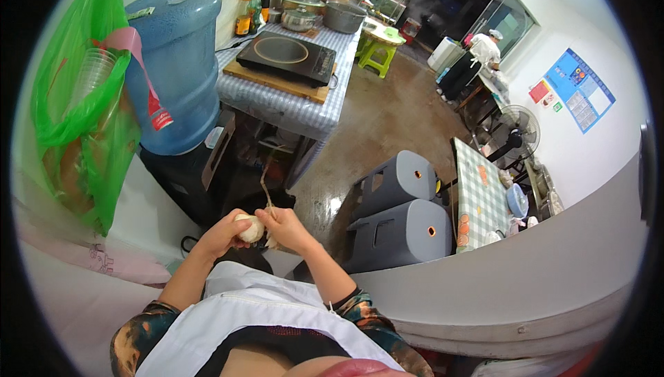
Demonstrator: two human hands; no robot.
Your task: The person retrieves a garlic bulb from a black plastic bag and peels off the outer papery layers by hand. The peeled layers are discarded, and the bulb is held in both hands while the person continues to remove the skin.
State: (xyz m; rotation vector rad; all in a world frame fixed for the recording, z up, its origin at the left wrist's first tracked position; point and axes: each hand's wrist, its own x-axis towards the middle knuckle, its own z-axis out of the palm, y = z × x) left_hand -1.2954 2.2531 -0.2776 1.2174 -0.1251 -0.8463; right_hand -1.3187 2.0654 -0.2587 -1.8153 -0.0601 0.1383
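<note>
In my left hand (224,233) is a pale, rounded bulb (250,230), seemingly garlic, with the thumb across its side. My right hand (284,226) pinches a long, thin dry stalk (265,182) that rises away from the fingers. Its fingertips meet the bulb's right side. Whether stalk and bulb are still joined is hidden by the fingers. Loose papery skin (272,242) hangs under my right hand. Beyond both hands lies a dark opening, perhaps a black bag or bin (280,199).
A blue water jug (174,76) and a green plastic bag (111,169) are at left. Ahead, an induction cooker (288,55) rests on a checked-cloth table (290,110). Grey plastic stools (397,231) lie to the right. Farther off, a person (482,58) bends over a bench near a fan (519,128).
</note>
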